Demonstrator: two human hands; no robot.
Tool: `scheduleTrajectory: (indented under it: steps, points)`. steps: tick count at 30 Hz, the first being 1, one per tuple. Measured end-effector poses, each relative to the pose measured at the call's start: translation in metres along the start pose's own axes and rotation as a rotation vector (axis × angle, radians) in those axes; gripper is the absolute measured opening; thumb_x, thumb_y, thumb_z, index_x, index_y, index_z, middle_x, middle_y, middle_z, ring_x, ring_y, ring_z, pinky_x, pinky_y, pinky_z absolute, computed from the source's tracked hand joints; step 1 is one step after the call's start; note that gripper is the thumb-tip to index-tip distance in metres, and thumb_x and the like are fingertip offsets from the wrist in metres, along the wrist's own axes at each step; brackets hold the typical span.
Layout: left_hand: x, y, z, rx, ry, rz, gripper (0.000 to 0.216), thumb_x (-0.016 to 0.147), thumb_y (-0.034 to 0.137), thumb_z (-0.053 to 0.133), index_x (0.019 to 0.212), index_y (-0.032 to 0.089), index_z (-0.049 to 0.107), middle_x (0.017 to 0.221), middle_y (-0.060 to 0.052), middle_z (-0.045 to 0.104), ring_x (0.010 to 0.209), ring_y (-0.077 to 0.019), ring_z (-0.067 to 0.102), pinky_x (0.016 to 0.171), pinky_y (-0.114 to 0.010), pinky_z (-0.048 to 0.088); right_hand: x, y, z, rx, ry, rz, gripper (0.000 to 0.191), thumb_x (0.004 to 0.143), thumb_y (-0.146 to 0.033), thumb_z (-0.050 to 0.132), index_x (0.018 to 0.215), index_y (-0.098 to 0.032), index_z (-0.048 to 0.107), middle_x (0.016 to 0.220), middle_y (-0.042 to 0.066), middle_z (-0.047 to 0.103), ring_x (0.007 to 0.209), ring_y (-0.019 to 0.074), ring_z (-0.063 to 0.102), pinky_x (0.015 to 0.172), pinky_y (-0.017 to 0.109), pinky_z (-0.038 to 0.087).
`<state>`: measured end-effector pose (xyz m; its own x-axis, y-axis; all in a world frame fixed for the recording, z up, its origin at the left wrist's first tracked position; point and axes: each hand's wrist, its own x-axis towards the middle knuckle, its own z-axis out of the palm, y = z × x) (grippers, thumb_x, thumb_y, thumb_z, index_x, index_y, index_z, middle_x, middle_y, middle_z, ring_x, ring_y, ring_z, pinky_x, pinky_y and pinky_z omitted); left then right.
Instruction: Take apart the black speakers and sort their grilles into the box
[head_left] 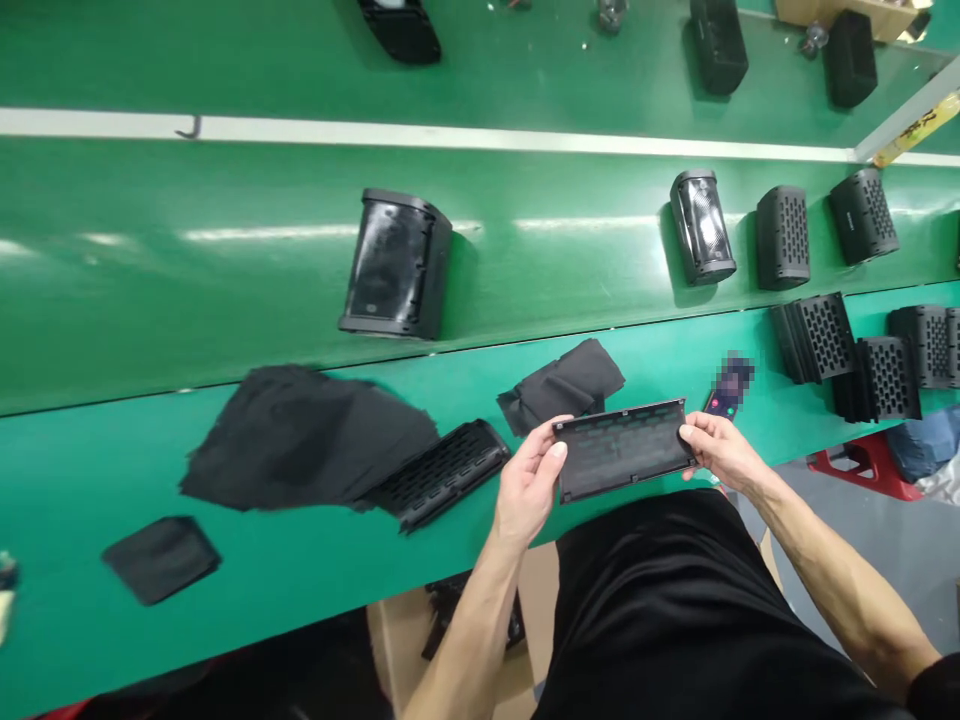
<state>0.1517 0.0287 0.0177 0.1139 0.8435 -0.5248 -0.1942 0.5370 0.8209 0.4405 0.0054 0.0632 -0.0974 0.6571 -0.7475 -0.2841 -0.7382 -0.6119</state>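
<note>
Between my two hands I hold a black speaker grille panel (626,452), its inner side facing up, with dark mesh showing over the slots. My left hand (529,478) grips the left short end, thumb on top. The right short end is pinched by my right hand (721,452). Just behind the panel lie folded black cloth pieces (562,385). Left of my left hand, another slotted grille (450,475) rests on the green table, touching a large heap of black cloth (307,440). A smaller stack of cloth squares (161,560) sits farther left.
On the green conveyor belt (225,270) stand a black speaker housing (390,265) and several more at the right. Stacked grilles (825,340) occupy the table's right end. A phone (729,388) lies beyond my right hand. A red stool (862,468) and a cardboard box (405,640) are below.
</note>
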Motion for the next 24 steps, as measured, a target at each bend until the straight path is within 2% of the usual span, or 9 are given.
scheduleTrajectory:
  steps: [3, 6, 11, 14, 16, 19, 21, 22, 24]
  points:
    - [0.002, 0.006, 0.002, -0.058, 0.012, -0.033, 0.059, 0.084, 0.059, 0.085, 0.128, 0.021, 0.074, 0.118, -0.011, 0.081, 0.11, -0.0306, 0.077, 0.098, -0.04, 0.061, 0.007, -0.002, -0.005, 0.007, -0.011, -0.021, 0.06, 0.072, -0.068, 0.095, 0.085, -0.02, 0.061, 0.062, -0.006, 0.058, 0.048, 0.0095, 0.057, 0.048, 0.024, 0.06]
    - [0.009, 0.018, -0.001, -0.205, -0.077, -0.142, 0.059, 0.081, 0.06, 0.088, 0.125, 0.022, 0.077, 0.112, -0.01, 0.082, 0.103, -0.0318, 0.078, 0.093, -0.042, 0.063, 0.018, -0.012, -0.014, 0.001, -0.073, -0.037, 0.061, 0.072, -0.068, 0.096, 0.086, -0.02, 0.062, 0.062, -0.006, 0.06, 0.046, 0.009, 0.055, 0.045, 0.023, 0.058]
    - [0.039, 0.039, 0.012, -0.438, -0.493, -0.485, 0.075, 0.091, 0.084, 0.061, 0.119, 0.018, 0.081, 0.113, -0.016, 0.082, 0.099, -0.0316, 0.079, 0.091, -0.042, 0.06, 0.043, -0.048, -0.023, -0.094, -0.249, 0.049, 0.065, 0.064, -0.068, 0.099, 0.083, -0.018, 0.063, 0.061, -0.007, 0.059, 0.046, 0.0085, 0.055, 0.044, 0.023, 0.058]
    - [0.054, 0.044, 0.031, -0.437, -0.685, -0.638, 0.076, 0.09, 0.084, 0.064, 0.122, 0.017, 0.081, 0.108, -0.015, 0.083, 0.1, -0.0317, 0.08, 0.097, -0.041, 0.058, 0.058, -0.065, -0.019, -0.19, -0.366, 0.145, 0.067, 0.062, -0.07, 0.098, 0.082, -0.017, 0.063, 0.064, -0.004, 0.064, 0.05, 0.0107, 0.063, 0.045, 0.02, 0.054]
    - [0.058, 0.042, 0.04, -0.41, -0.762, -0.724, 0.077, 0.089, 0.082, 0.067, 0.124, 0.016, 0.081, 0.104, -0.015, 0.084, 0.097, -0.0339, 0.08, 0.096, -0.044, 0.059, 0.066, -0.073, -0.018, -0.311, -0.389, 0.14, 0.062, 0.066, -0.067, 0.097, 0.083, -0.018, 0.063, 0.064, -0.003, 0.065, 0.051, 0.0116, 0.065, 0.046, 0.019, 0.052]
    - [0.059, 0.038, 0.042, -0.416, -0.793, -0.829, 0.079, 0.086, 0.081, 0.071, 0.122, 0.012, 0.083, 0.1, -0.017, 0.085, 0.088, -0.0349, 0.081, 0.088, -0.045, 0.062, 0.085, -0.098, -0.029, -0.508, -0.272, -0.047, 0.049, 0.072, -0.056, 0.096, 0.087, -0.02, 0.067, 0.066, -0.003, 0.068, 0.059, 0.0153, 0.07, 0.053, 0.022, 0.055]
    - [0.059, 0.036, 0.037, -0.456, -0.75, -0.832, 0.078, 0.083, 0.08, 0.074, 0.116, 0.01, 0.084, 0.102, -0.018, 0.085, 0.086, -0.034, 0.082, 0.087, -0.043, 0.062, 0.107, -0.132, -0.045, -0.574, -0.122, -0.206, 0.043, 0.076, -0.057, 0.091, 0.092, -0.023, 0.07, 0.073, -0.001, 0.072, 0.069, 0.018, 0.072, 0.06, 0.025, 0.057]
    - [0.059, 0.035, 0.034, -0.477, -0.725, -0.813, 0.078, 0.083, 0.08, 0.075, 0.115, 0.01, 0.084, 0.103, -0.018, 0.085, 0.088, -0.0342, 0.082, 0.087, -0.043, 0.063, 0.12, -0.154, -0.055, -0.598, -0.014, -0.28, 0.041, 0.08, -0.059, 0.086, 0.095, -0.023, 0.071, 0.077, 0.001, 0.073, 0.075, 0.0192, 0.072, 0.065, 0.027, 0.058]
    - [0.061, 0.036, 0.028, -0.513, -0.689, -0.757, 0.077, 0.085, 0.079, 0.073, 0.117, 0.009, 0.084, 0.104, -0.019, 0.085, 0.093, -0.0364, 0.082, 0.091, -0.045, 0.062, 0.151, -0.199, -0.074, -0.694, 0.369, -0.514, 0.044, 0.088, -0.065, 0.072, 0.099, -0.022, 0.073, 0.086, 0.005, 0.076, 0.087, 0.0218, 0.071, 0.077, 0.032, 0.06]
